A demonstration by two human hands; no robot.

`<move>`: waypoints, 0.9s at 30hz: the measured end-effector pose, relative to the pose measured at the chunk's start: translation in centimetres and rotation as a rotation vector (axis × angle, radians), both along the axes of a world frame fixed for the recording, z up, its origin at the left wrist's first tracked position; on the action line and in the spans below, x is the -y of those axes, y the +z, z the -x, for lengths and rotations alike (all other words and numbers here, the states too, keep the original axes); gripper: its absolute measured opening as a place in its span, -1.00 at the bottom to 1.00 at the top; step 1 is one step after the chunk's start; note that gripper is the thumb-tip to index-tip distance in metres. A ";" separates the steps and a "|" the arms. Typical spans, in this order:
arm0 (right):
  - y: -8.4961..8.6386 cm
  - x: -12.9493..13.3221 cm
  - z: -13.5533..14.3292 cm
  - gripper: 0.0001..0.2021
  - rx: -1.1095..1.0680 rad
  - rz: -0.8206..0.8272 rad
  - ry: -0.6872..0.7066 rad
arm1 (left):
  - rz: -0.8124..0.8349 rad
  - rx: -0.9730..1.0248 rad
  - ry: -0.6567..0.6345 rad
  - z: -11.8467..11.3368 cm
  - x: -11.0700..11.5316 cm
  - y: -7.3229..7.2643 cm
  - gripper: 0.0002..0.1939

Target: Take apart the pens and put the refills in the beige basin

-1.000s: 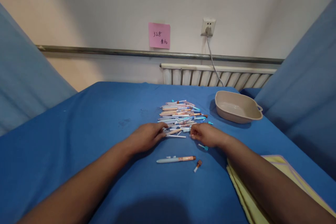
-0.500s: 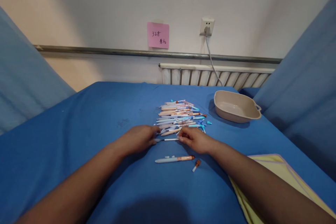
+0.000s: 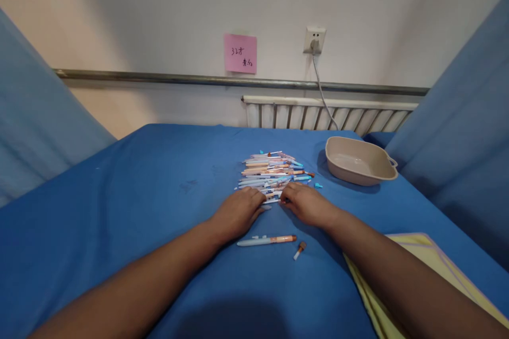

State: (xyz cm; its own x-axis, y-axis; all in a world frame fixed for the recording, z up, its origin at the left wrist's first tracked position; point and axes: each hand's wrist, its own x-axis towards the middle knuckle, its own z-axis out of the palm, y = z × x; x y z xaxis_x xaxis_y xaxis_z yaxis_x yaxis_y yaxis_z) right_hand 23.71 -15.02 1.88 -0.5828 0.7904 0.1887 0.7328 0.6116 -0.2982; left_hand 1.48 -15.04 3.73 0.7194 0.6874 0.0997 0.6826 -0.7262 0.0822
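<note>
A: Where do we find the hands?

B: We find the left hand (image 3: pixel 239 212) and the right hand (image 3: pixel 305 203) at the near edge of the pile of pens (image 3: pixel 274 172); a thin white stick (image 3: pixel 272 202) spans the gap between their fingertips.

A: What do we record of the grip?

B: We see both hands' fingers bent at the stick's ends; whether either grip is closed on it, we cannot tell.

A: The remainder?

B: We note a pale blue pen (image 3: pixel 260 241) nearer us; a brown piece (image 3: pixel 301 246) just beside it; a beige basin (image 3: pixel 358 177) right of the pile, on the blue cloth (image 3: pixel 119 190).
</note>
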 end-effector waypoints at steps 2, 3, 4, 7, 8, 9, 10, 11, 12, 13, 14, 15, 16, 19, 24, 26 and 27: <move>0.3 0.0 0.0 -0.88 0.045 -0.042 -0.049 | -0.030 0.007 0.022 0.1 -0.3 -0.1 -0.84; 0.4 0.1 0.1 -0.88 0.047 -0.052 -0.063 | -0.036 0.012 0.027 0.2 -0.4 -0.1 -0.84; 0.6 0.4 0.3 -0.87 0.027 -0.045 -0.061 | -0.038 0.020 0.030 0.3 -0.5 0.0 -0.84; 1.1 1.7 1.2 -0.80 -0.082 0.108 0.065 | -0.022 0.071 0.033 0.6 -0.3 0.3 -0.84; 1.2 2.3 1.6 -0.76 -0.093 0.192 0.129 | -0.010 0.094 0.035 0.7 -0.1 0.5 -0.84; 1.3 2.8 1.9 -0.71 -0.082 0.246 0.173 | 0.006 0.116 0.039 0.8 0.0 0.6 -0.83; 1.3 3.2 2.2 -0.71 -0.071 0.258 0.196 | 0.026 0.136 0.042 0.9 0.1 0.8 -0.82; 1.4 3.5 2.4 -0.73 -0.057 0.257 0.211 | 0.051 0.150 0.042 0.9 0.2 0.9 -0.81; 1.4 3.6 2.6 -0.77 -0.050 0.243 0.213 | 0.081 0.159 0.036 0.9 0.4 1.0 -0.79; 1.4 3.6 2.6 -0.81 -0.049 0.231 0.207 | 0.114 0.166 0.025 1.0 0.5 1.2 -0.78; 1.3 3.5 2.5 -0.84 -0.056 0.233 0.194 | 0.147 0.171 0.008 1.0 0.6 1.2 -0.77; 1.2 3.2 2.4 -0.86 -0.073 0.251 0.171 | 0.174 0.175 -0.012 1.0 0.7 1.3 -0.76; 1.1 2.8 2.2 -0.88 -0.102 0.279 0.141 | 0.193 0.176 -0.030 1.0 0.8 1.3 -0.74; 0.5 1.5 1.8 -0.91 -0.267 0.412 0.062 | 0.190 0.161 -0.067 0.9 0.9 1.1 -0.71; -0.3 0.4 1.3 -0.83 -0.425 0.514 0.097 | 0.116 0.106 -0.072 0.9 0.5 0.9 -0.72; -0.5 0.2 1.2 -0.80 -0.406 0.490 0.105 | 0.114 0.091 -0.072 0.8 0.5 0.9 -0.68; -0.6 0.1 1.1 -0.80 -0.406 0.486 0.098 | 0.111 0.099 -0.071 0.8 0.5 0.9 -0.68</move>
